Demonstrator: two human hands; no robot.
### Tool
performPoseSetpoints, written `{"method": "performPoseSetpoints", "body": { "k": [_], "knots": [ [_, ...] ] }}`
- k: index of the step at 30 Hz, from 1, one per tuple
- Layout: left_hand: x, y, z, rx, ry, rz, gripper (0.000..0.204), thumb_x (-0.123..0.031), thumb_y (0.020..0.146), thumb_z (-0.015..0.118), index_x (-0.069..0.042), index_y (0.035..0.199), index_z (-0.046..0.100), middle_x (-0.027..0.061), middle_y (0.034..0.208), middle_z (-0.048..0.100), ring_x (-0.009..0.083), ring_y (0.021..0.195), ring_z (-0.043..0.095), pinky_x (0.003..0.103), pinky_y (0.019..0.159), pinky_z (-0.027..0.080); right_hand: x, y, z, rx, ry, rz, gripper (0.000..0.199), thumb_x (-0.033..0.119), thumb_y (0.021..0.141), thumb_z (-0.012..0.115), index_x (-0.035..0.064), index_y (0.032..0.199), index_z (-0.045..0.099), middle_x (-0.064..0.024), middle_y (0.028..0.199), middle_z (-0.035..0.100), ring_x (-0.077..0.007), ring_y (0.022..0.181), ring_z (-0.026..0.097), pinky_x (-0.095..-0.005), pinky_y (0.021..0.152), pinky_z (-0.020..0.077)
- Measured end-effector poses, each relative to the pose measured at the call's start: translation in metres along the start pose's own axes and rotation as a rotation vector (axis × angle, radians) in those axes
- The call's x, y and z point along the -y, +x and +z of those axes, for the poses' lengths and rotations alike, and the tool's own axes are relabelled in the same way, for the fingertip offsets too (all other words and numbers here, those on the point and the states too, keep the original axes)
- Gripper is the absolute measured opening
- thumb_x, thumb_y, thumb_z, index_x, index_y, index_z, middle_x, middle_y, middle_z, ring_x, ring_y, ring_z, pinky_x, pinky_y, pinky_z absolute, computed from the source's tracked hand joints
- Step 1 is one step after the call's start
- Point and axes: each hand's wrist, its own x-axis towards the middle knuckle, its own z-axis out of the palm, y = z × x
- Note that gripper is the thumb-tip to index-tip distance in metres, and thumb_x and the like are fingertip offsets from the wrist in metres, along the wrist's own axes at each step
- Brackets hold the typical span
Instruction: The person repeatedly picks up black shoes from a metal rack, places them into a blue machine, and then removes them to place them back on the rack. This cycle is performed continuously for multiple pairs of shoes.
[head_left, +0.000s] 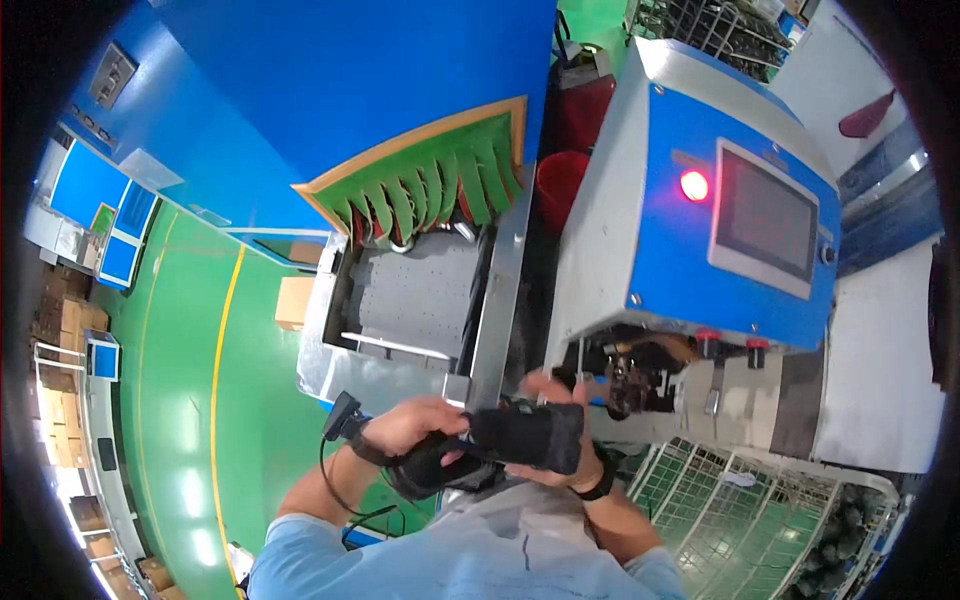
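Close to my body I hold a black shoe (535,437), lying sideways between my two hands. My left hand (415,425) comes in from the left, its fingers closed on the shoe's left part. At the other end, my right hand (562,398) wraps around the shoe from behind and beneath; its palm is largely covered. A second dark, rounded part (440,470) hangs below my left hand, and I cannot tell whether it belongs to the same shoe. Both wrists carry dark bands, and a cable runs from the left one.
Ahead is a blue machine with a green strip curtain (430,185) over a grey conveyor bed (415,290). To the right stands a blue and white machine (690,200) with a screen and a lit red lamp. A wire cart (740,510) is at lower right; a cardboard box (293,303) sits left.
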Motion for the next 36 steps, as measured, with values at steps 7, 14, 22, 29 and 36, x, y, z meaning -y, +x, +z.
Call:
{"method": "performPoseSetpoints", "body": {
  "k": [7, 14, 22, 29, 36],
  "knots": [
    [-0.013, 0.036, 0.156, 0.054, 0.189, 0.264, 0.109, -0.039, 0.076, 0.098, 0.007, 0.156, 0.040, 0.0142, 0.146, 0.061, 0.0181, 0.132, 0.055, 0.037, 0.113, 0.045, 0.068, -0.033, -0.093, -0.032, 0.229, 0.599, 0.122, 0.005, 0.075, 0.091, 0.0083, 0.172, 0.016, -0.0106, 0.157, 0.051, -0.0200, 0.139, 0.050, -0.0352, 0.118, 0.0382],
    [0.014, 0.096, 0.227, 0.258, 0.304, 0.066, 0.051, -0.026, 0.077, 0.098, 0.003, 0.113, 0.075, 0.0105, 0.098, 0.077, 0.0113, 0.092, 0.065, 0.034, 0.083, 0.054, 0.071, -0.154, -0.149, -0.363, 1.303, 1.095, 0.042, 0.023, 0.097, 0.070, -0.0006, 0.132, 0.065, -0.0138, 0.116, 0.077, -0.0294, 0.098, 0.076, -0.0383, 0.089, 0.0631],
    [0.004, 0.062, 0.272, 0.182, 0.713, 0.236, 0.035, -0.036, 0.100, 0.068, -0.004, 0.087, 0.072, 0.0202, 0.075, 0.067, 0.0404, 0.072, 0.066, 0.046, 0.067, 0.053, 0.070, -0.172, -0.195, -0.694, 0.117, 0.791, 0.068, 0.011, 0.088, 0.079, 0.0031, 0.152, 0.057, -0.0067, 0.117, 0.074, -0.0145, 0.098, 0.070, -0.0306, 0.090, 0.0572],
    [0.038, 0.115, 0.259, -0.167, 0.578, 0.108, 0.034, -0.035, 0.099, 0.070, -0.002, 0.094, 0.075, 0.0177, 0.073, 0.068, 0.0352, 0.070, 0.069, 0.043, 0.065, 0.053, 0.057, -0.092, -0.205, -0.424, -0.504, 0.674, 0.094, 0.016, 0.083, 0.085, 0.0141, 0.166, 0.040, -0.0166, 0.125, 0.073, -0.0250, 0.098, 0.074, -0.0355, 0.086, 0.0587],
    [0.081, 0.178, 0.231, -0.148, 0.382, -0.085, 0.040, -0.040, 0.102, 0.066, -0.003, 0.108, 0.078, 0.0154, 0.080, 0.072, 0.0266, 0.072, 0.069, 0.041, 0.068, 0.053, 0.012, -0.048, -0.174, -0.078, -1.345, 0.860, 0.097, 0.038, 0.086, 0.077, 0.0342, 0.169, 0.028, -0.0340, 0.123, 0.060, -0.0500, 0.092, 0.071, -0.0551, 0.079, 0.0590]
  ]
}}
